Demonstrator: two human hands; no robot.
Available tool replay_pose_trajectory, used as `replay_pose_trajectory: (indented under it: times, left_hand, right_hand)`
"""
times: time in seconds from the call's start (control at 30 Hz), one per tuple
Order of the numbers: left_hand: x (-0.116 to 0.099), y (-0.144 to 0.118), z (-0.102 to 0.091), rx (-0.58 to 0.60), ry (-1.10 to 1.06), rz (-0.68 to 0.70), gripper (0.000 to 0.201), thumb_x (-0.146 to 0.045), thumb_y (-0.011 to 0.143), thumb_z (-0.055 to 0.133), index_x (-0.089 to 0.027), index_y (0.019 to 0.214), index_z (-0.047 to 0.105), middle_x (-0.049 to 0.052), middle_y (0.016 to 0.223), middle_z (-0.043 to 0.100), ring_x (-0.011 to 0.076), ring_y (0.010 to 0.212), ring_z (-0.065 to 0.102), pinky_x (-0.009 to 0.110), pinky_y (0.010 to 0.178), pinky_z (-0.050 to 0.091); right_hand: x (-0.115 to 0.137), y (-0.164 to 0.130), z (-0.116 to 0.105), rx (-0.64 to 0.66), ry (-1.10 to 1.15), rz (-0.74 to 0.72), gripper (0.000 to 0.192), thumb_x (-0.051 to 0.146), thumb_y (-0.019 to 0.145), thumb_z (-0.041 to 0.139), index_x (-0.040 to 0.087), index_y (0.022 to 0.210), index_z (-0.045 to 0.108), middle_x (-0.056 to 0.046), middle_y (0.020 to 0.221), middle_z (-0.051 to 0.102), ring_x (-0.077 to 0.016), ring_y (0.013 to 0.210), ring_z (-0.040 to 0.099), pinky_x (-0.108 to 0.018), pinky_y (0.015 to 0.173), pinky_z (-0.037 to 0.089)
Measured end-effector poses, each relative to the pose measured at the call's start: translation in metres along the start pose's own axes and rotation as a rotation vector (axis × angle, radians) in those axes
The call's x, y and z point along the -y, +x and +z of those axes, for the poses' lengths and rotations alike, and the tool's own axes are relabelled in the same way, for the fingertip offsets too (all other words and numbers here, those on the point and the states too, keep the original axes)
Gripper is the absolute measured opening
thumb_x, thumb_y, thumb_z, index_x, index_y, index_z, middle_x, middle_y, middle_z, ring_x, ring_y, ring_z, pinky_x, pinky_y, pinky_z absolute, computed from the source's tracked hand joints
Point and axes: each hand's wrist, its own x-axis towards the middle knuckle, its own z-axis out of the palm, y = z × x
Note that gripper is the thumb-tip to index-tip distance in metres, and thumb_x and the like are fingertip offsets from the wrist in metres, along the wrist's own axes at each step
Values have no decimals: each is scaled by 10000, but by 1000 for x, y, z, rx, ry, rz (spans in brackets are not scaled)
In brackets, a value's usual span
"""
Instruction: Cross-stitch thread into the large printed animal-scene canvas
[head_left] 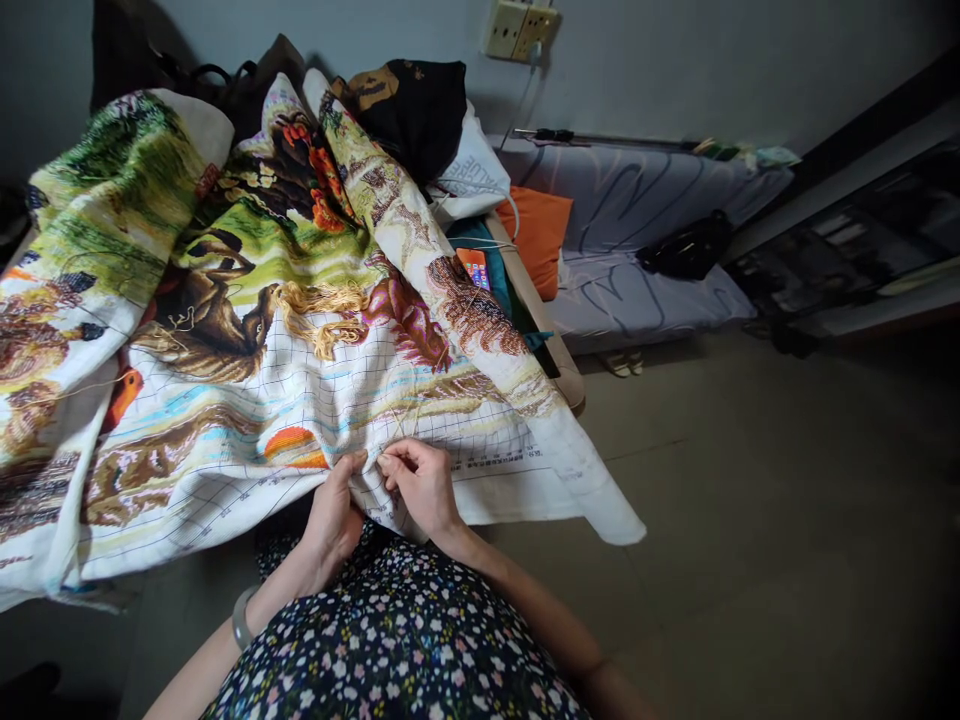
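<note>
A large cross-stitch cloth (pixel 300 370) with a printed grid and stitched animals, flowers and landscape lies draped in folds over the table. At its near edge my left hand (pixel 332 510) is closed on the fabric, thumb on top and fingers hidden beneath. Just to the right, my right hand (pixel 424 485) is pinched at the cloth's surface; what sits between its fingertips is too small to make out. A thin pale thread (pixel 411 405) runs up from near that hand. Loose yellow-beige thread (pixel 322 310) lies in a bundle on the cloth further back.
The cloth's right side is a long roll (pixel 465 310) reaching past the table corner (pixel 571 385). Beyond it lie a lit phone (pixel 474 270), a white bag (pixel 472 170) and an orange cushion (pixel 541 240). A covered sofa (pixel 607 290) with a black bag (pixel 686 245) stands right.
</note>
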Motion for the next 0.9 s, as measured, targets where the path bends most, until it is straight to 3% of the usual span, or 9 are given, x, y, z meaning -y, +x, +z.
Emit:
replay_pose_trajectory:
  times: [0.17,0.3,0.4,0.5,0.63,0.7,0.8,0.87,0.9]
  left_hand:
    - [0,-3,1,22,-4,23,156,-162,629,736,-118,773,697,39,720,723,199,773,684,314,816,543]
    - [0,-4,-2,42,-6,56,283,-154,624,777,-143,898,708,52,857,751,224,973,680,330,922,510]
    - [1,-2,-5,82,-14,80,361,-141,630,789,-152,979,698,63,973,748,226,1081,648,342,1004,463]
    - [4,-1,-7,103,-24,86,371,-163,612,808,-146,966,698,82,991,745,239,1076,647,371,1039,434]
    - [9,1,-9,92,-74,99,397,-165,562,831,-139,941,712,111,1004,750,279,1057,657,418,1043,426]
    - [11,4,-11,99,-101,88,378,-178,556,833,-123,912,720,140,1039,745,296,1088,645,421,1049,418]
    - [12,9,-16,67,-142,61,367,-182,551,838,-134,896,724,145,1036,748,306,1133,628,420,1060,409]
    - [12,10,-18,60,-168,63,384,-168,537,843,-154,902,725,129,1021,754,302,1123,636,418,1063,408]
    - [11,9,-18,66,-171,64,393,-164,532,846,-166,906,725,120,1012,756,298,1110,643,418,1064,409]
  right_hand:
    - [7,8,-5,-21,-24,-1,111,290,818,648,201,842,588,21,621,639,-121,450,579,-227,475,474]
    - [24,22,-20,-40,-336,-241,141,298,922,548,206,895,652,-56,843,701,-170,720,659,-284,704,522]
    - [31,28,-23,113,-478,-308,111,230,886,593,219,841,694,-54,891,688,-196,858,643,-305,800,503]
    - [28,31,-16,254,-423,-308,133,157,822,623,232,723,669,-32,812,654,-196,810,630,-305,756,513]
    - [28,37,-19,162,-172,-219,154,341,867,595,231,759,604,-51,795,659,-180,649,616,-287,522,502]
    - [35,48,-43,78,-20,-154,242,471,873,567,239,807,554,-33,767,656,-139,486,547,-255,395,414]
    - [51,71,-118,-122,140,-200,339,530,758,667,265,655,482,21,508,462,-96,327,317,-264,346,220]
    - [64,80,-181,-396,122,-397,370,508,761,652,287,531,465,55,450,268,-61,326,121,-328,388,199]
    - [71,81,-210,-551,72,-526,420,477,765,650,290,464,423,48,448,242,-68,333,127,-365,414,244]
